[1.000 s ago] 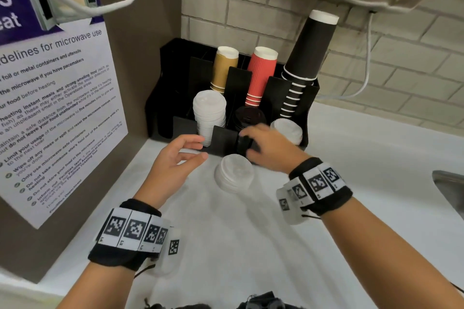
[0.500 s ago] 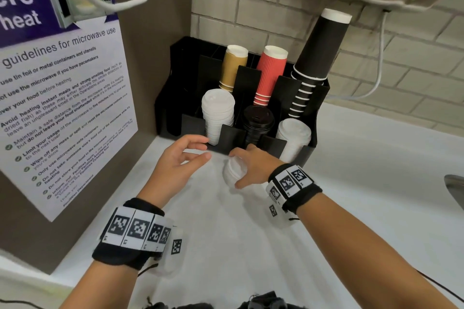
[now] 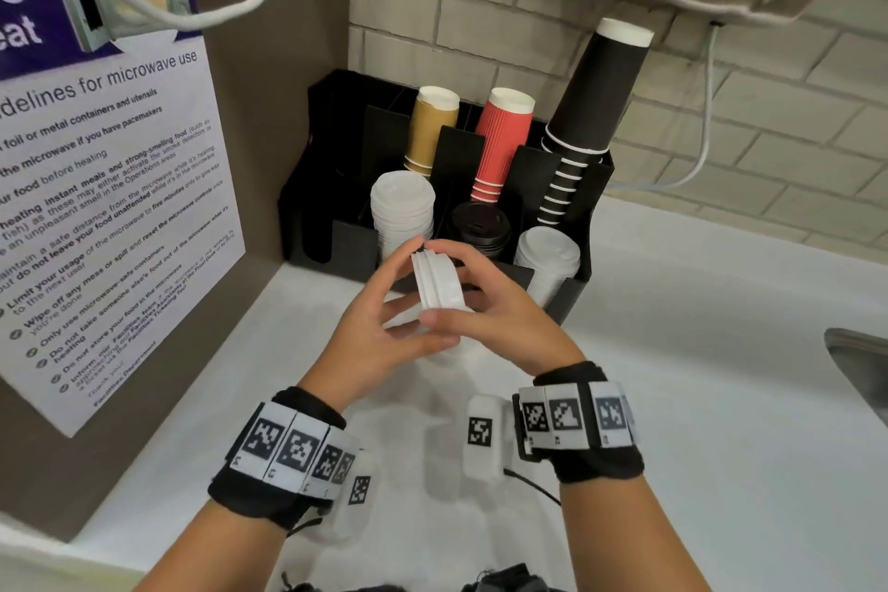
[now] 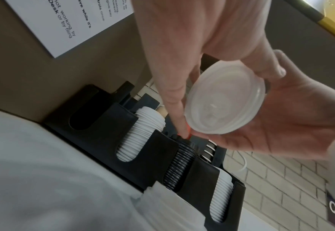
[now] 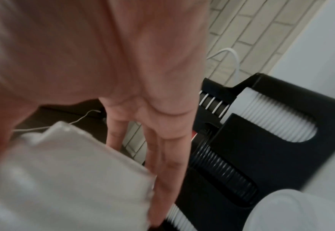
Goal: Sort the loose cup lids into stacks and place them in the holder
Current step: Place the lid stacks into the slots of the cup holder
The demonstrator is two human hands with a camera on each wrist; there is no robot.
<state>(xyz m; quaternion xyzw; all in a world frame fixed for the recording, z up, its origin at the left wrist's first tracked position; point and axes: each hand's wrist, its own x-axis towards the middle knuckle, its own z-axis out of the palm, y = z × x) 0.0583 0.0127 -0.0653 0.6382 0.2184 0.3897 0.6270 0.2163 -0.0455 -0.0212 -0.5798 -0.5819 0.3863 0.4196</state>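
On the white counter (image 3: 672, 399), against the brick wall, stands the black cup-and-lid holder (image 3: 346, 250); its front slots carry a white lid stack (image 3: 402, 212), a black lid stack (image 3: 482, 226) and another white lid stack (image 3: 548, 257). Just in front of it, above the counter, the left hand (image 3: 379, 327) and right hand (image 3: 495, 317) together hold a small stack of white lids (image 3: 439, 280) on edge, fingers curled round its rim from both sides.
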